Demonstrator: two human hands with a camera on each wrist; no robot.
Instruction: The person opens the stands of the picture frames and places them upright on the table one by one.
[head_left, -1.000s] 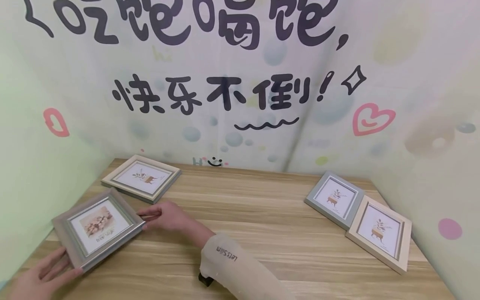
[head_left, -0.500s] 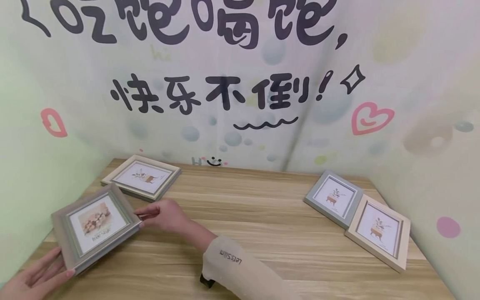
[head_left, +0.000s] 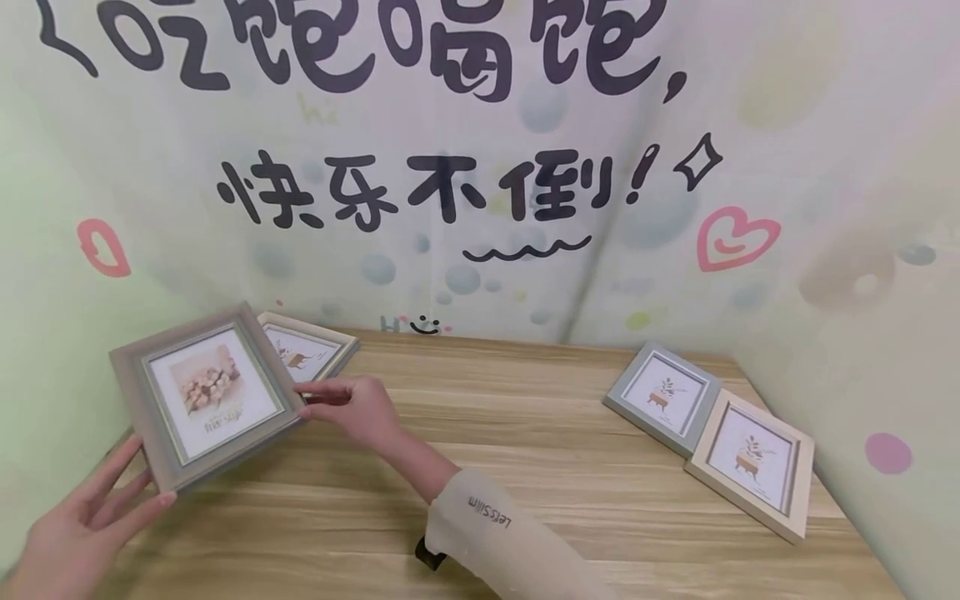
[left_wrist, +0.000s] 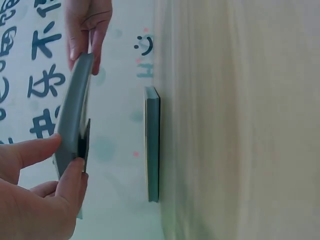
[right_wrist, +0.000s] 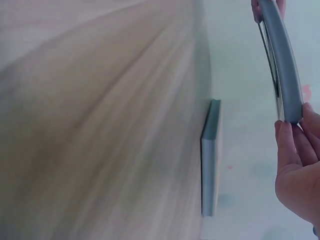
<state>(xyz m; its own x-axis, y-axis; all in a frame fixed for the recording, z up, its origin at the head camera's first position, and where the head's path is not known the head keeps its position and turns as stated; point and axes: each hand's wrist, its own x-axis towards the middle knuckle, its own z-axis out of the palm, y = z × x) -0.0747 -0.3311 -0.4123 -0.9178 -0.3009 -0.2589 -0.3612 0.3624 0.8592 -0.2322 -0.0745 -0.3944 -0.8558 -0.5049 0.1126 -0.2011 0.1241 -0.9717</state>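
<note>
A grey-brown picture frame (head_left: 213, 396) with a flower print is held up off the table, its picture tilted toward the head camera. My left hand (head_left: 90, 508) grips its lower left edge, thumb on the front face and fingers behind. At the opposite edge my right hand (head_left: 360, 408) pinches the frame between thumb and fingers. Both wrist views show the raised picture frame (left_wrist: 75, 110) edge-on, with a hand at either end. Behind it lies a cream picture frame (head_left: 330, 342) with a plant print, partly hidden by the raised one.
On the right of the wooden table (head_left: 465, 417) lie a grey-blue picture frame (head_left: 630, 408) and a cream picture frame (head_left: 787, 508), touching at a corner side. A printed cloth wall (head_left: 450, 283) stands along the back edge, with pale walls at both sides.
Both hands have raised the grey-brown picture frame up and away from the table. It now covers part of the cream frame behind. The frames on the right have stayed put.
</note>
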